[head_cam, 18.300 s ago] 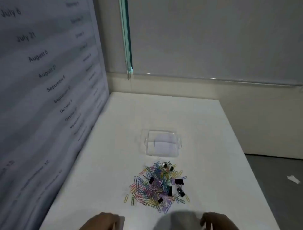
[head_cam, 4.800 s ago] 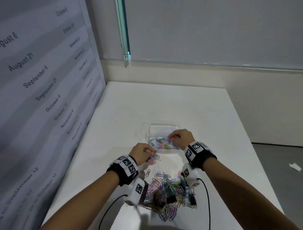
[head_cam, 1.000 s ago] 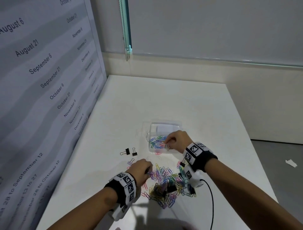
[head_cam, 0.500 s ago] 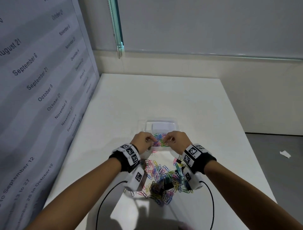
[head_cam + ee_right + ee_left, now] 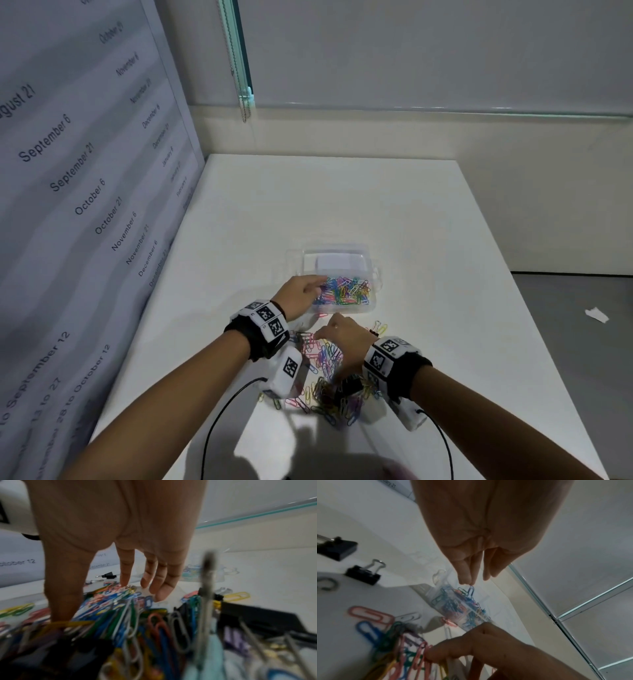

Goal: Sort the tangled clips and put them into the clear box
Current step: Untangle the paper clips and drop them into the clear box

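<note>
A clear box (image 5: 371, 274) sits mid-table, holding several coloured paper clips (image 5: 346, 291). My left hand (image 5: 317, 286) hangs over the box's left part with its fingers (image 5: 465, 580) straight and pointing down. A blue clip (image 5: 471, 592) stands in the box just under the fingertips. Nearer me lies the tangled pile (image 5: 325, 359) of coloured paper clips and black binder clips (image 5: 349, 387). My right hand (image 5: 322, 337) is down on the pile's far side. Its thumb and fingers (image 5: 125, 577) are spread and touch the clips without closing on any.
Two black binder clips (image 5: 363, 573) lie apart on the white table (image 5: 342, 205), left of the pile. A printed date panel (image 5: 85, 205) walls the table's left side. Cables run from both wrist cameras toward me. The table's right edge drops to a grey floor.
Half a second ago both hands were at the box. My right hand has since come back to the pile, and my left hand stays over the box.
</note>
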Tool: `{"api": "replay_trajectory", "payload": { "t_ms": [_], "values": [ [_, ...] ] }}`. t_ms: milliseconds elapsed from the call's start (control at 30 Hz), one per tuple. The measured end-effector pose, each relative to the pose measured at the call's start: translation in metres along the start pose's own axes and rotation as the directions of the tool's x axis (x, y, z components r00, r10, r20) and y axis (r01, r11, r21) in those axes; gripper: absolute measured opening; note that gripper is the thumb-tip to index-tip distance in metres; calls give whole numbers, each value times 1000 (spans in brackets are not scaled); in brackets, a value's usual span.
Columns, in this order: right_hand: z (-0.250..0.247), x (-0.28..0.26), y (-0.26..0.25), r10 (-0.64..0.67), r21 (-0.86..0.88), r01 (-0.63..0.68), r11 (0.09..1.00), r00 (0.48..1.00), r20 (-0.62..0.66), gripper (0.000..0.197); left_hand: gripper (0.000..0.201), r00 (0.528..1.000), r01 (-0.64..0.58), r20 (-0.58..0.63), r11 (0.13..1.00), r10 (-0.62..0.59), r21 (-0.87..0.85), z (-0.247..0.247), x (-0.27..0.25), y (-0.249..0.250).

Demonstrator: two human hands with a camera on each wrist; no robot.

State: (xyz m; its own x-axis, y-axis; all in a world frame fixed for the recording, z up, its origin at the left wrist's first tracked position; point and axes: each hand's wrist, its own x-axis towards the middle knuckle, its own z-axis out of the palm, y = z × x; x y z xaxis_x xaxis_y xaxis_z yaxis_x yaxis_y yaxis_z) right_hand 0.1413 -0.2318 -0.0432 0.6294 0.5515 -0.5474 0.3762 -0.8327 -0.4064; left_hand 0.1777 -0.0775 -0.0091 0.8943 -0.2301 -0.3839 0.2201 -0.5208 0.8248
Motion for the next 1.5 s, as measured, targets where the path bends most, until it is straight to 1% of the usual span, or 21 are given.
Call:
{"api": "replay_trajectory", "payload": {
  "t_ms": [67, 100, 200, 233, 267, 300, 333, 367, 433, 500, 533, 600, 667, 867, 933, 1000, 1100, 1267, 1367, 1433, 1500],
  "values": [
    [4, 1, -5, -11, -22, 11, 1000, 1000, 6, 82, 37, 999, -28, -24, 1000, 28, -8, -1, -5, -8],
    [6, 2, -7, -13, -18, 13, 1000, 1000, 7, 74, 36, 997, -50, -58, 999, 50, -2, -1, -7, -12],
    [8, 3, -11, -11, 39, 11, 999, 1000, 13, 38, 28, 979, -92, -176, 994, 102, 62, 1, -20, -18],
    [8, 3, -11, -14, 57, 13, 998, 1000, 12, 29, 24, 976, -103, -184, 990, 120, 102, 2, -25, -21],
    [7, 2, -10, -16, 70, 16, 997, 1000, 5, 21, 20, 979, -97, -165, 984, 122, 151, 4, -29, -24],
    [7, 1, -9, -14, 82, 14, 997, 1000, -8, 16, 16, 985, -88, -128, 974, 116, 209, 5, -33, -27],
    [5, -1, -9, -7, 94, 10, 996, 1000, -28, 14, 17, 992, -71, -79, 958, 96, 278, 6, -36, -32],
    [3, -3, -7, 10, 112, -4, 994, 998, -55, 14, 27, 997, -50, -32, 935, 66, 351, 8, -37, -37],
    [-1, -6, -5, 51, 152, -33, 988, 992, -117, 15, 54, 999, -11, 41, 878, -10, 479, 14, -39, -49],
    [-6, -7, -1, 72, 196, -38, 980, 982, -173, 17, 75, 997, 3, 60, 834, -43, 552, 21, -42, -56],
    [-8, -8, 0, 78, 215, -36, 976, 978, -192, 18, 80, 998, -4, 58, 816, -36, 578, 23, -43, -59],
    [-15, -9, 4, 92, 252, -33, 967, 970, -225, 17, 82, 999, -27, 46, 793, -2, 609, 28, -44, -62],
    [-23, -10, 7, 107, 285, -28, 958, 958, -267, 16, 73, 999, -39, 39, 811, 19, 584, 32, -46, -64],
    [-53, -9, 11, 161, 374, 4, 927, 898, -410, 16, 28, 998, -57, 30, 871, 49, 488, 39, -46, -64],
    [-62, -7, 13, 202, 396, -3, 918, 864, -461, 18, 21, 999, -49, 35, 872, 37, 488, 39, -46, -62],
    [-68, -4, 16, 248, 421, -18, 907, 830, -499, 24, 17, 999, -51, 29, 874, 42, 483, 38, -45, -61],
    [-70, -3, 18, 278, 427, -38, 904, 811, -515, 32, 14, 999, -48, 5, 886, 52, 461, 35, -43, -58],
    [-56, -6, 18, 280, 451, -39, 892, 831, -481, 26, 15, 998, 0, -56, 939, 21, 343, 28, -40, -49],
    [-39, -9, 16, 225, 412, -29, 911, 871, -436, 25, 10, 995, 19, -103, 971, 6, 240, 23, -37, -39],
    [-27, -10, 15, 183, 359, -32, 933, 900, -396, 24, 11, 993, 21, -117, 980, 2, 197, 19, -32, -29],
    [-16, -11, 13, 153, 277, -69, 958, 943, -295, 20, 12, 993, -7, -117, 984, 28, 178, 13, -24, -19]
  ]
}}
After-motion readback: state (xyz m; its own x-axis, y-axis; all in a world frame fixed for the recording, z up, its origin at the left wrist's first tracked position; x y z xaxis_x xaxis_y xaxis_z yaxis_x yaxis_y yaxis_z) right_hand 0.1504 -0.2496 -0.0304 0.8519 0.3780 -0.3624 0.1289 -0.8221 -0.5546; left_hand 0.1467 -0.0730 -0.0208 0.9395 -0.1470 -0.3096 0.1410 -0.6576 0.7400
